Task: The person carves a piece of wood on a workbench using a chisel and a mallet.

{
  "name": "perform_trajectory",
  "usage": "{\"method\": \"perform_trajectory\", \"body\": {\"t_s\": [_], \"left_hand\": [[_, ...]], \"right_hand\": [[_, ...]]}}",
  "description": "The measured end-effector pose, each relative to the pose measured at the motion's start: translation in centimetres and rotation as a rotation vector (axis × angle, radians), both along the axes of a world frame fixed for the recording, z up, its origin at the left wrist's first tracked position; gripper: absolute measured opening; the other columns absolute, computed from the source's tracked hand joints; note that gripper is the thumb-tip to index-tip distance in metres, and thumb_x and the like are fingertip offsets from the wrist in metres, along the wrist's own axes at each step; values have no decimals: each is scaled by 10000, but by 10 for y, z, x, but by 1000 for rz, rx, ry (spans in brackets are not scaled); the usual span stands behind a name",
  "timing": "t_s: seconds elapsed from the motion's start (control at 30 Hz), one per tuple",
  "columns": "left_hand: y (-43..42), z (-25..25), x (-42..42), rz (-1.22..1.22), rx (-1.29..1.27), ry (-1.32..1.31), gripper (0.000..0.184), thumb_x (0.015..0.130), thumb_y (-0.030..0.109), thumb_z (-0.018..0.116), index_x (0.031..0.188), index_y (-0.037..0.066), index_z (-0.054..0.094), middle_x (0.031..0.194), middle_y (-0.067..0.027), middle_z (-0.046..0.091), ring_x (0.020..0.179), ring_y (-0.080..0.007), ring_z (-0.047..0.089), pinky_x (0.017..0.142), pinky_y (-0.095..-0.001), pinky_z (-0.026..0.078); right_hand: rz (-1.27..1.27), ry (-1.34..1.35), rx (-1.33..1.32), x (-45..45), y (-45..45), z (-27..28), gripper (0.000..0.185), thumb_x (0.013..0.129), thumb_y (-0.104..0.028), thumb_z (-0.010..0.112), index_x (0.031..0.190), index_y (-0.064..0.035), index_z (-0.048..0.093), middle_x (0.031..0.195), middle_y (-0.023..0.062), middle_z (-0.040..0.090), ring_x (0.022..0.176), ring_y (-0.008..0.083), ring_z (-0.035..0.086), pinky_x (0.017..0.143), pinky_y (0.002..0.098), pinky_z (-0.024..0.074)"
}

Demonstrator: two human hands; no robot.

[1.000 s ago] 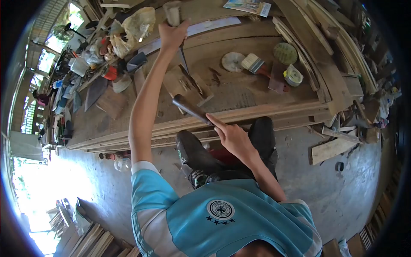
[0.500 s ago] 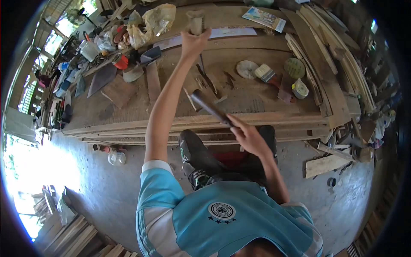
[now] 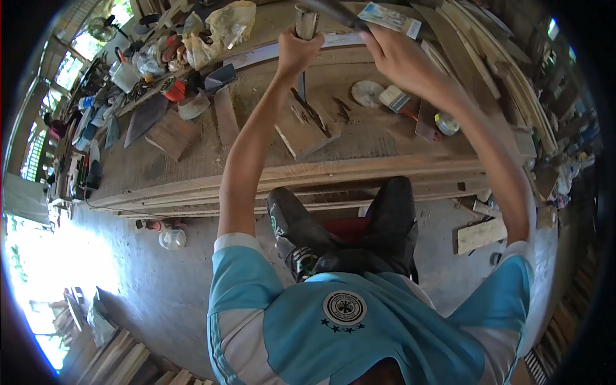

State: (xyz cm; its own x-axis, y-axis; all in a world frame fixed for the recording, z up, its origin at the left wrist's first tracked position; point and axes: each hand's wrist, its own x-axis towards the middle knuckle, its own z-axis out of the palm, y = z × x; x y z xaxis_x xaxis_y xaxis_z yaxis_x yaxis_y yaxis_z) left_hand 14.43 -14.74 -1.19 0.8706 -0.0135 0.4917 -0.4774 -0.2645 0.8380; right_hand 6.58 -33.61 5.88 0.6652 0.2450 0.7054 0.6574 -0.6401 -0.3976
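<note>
My left hand (image 3: pixel 299 51) is closed round the wooden handle of a chisel (image 3: pixel 307 20), held upright. Its metal blade points down onto a square wooden board (image 3: pixel 305 131) with a dark, jagged groove. My right hand (image 3: pixel 398 52) grips a dark, rod-shaped tool (image 3: pixel 335 11) beside the top of the chisel handle. The tool's far end is cut off by the top of the view. Small dark wood chips (image 3: pixel 342 110) lie just right of the board.
On the workbench (image 3: pixel 192 176), a round disc (image 3: pixel 367 94), a brush (image 3: pixel 394 98) and a tape measure (image 3: pixel 446 124) lie right of the board. Plastic bags (image 3: pixel 231 24), a red can (image 3: pixel 172 89) and wood pieces are at left. Long planks (image 3: pixel 475 54) line the right side.
My right hand has risen from the bench's front edge to the top of the chisel handle, carrying the dark tool. My left hand still holds the chisel over the board.
</note>
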Motion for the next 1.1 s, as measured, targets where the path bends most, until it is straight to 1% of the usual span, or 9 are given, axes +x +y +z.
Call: {"method": "perform_trajectory", "body": {"t_s": [0.03,0.23,0.3,0.37,0.43,0.53,0.73,0.8,1.1], "left_hand": [[-1,-6,1,27,0,18,194,688,177,594,611,36,486,503,-23,471,455,-87,424,415,-298,335],[3,0,18,1,-19,89,217,663,180,595,573,31,465,488,-15,457,448,-84,395,411,-300,325],[-1,11,8,55,39,66,243,676,177,589,550,36,436,479,-15,442,433,-87,372,405,-315,300],[0,6,14,72,67,67,241,681,168,581,545,39,430,476,-18,439,428,-89,363,405,-317,296],[-5,3,15,76,108,70,240,686,159,572,540,42,423,473,-22,435,424,-91,354,406,-318,291],[-10,6,18,131,171,47,199,687,140,559,564,42,436,471,-34,443,410,-104,361,398,-321,288],[-25,4,28,172,335,-72,138,677,148,562,654,24,504,474,-63,469,388,-140,408,376,-329,318],[-37,0,34,139,379,-84,267,682,154,568,489,14,448,433,-41,443,385,-118,391,385,-345,324],[-52,0,45,109,635,79,291,667,244,574,557,-19,515,507,-121,525,477,-208,536,458,-359,437]], "right_hand": [[44,293,-220,1,-6,-18,320,899,-282,332,743,-34,462,460,36,303,370,122,270,378,267,222],[-87,546,209,-77,-35,-59,294,894,-205,351,693,-6,433,464,50,366,396,129,326,394,304,270],[46,488,141,-103,-33,-96,244,879,-188,376,739,3,438,500,104,420,392,183,372,409,344,307],[96,336,-170,-115,-27,-137,184,861,-170,401,879,1,463,588,167,491,417,254,459,416,385,346],[159,756,-131,-125,-3,-132,290,842,-153,423,1112,-44,419,641,206,531,477,320,523,420,402,401],[210,394,-199,-121,23,-160,443,831,-139,435,1255,-124,309,609,195,545,502,337,542,425,403,439],[157,683,-204,-123,31,-156,504,820,-139,450,1287,-172,263,546,180,534,481,332,541,438,408,454],[152,702,-196,-123,32,-156,506,819,-141,454,1287,-172,263,530,179,525,472,328,538,433,405,452],[128,648,-134,-126,34,-164,521,812,-144,468,1289,-154,259,481,166,498,430,306,527,408,387,446]]}}
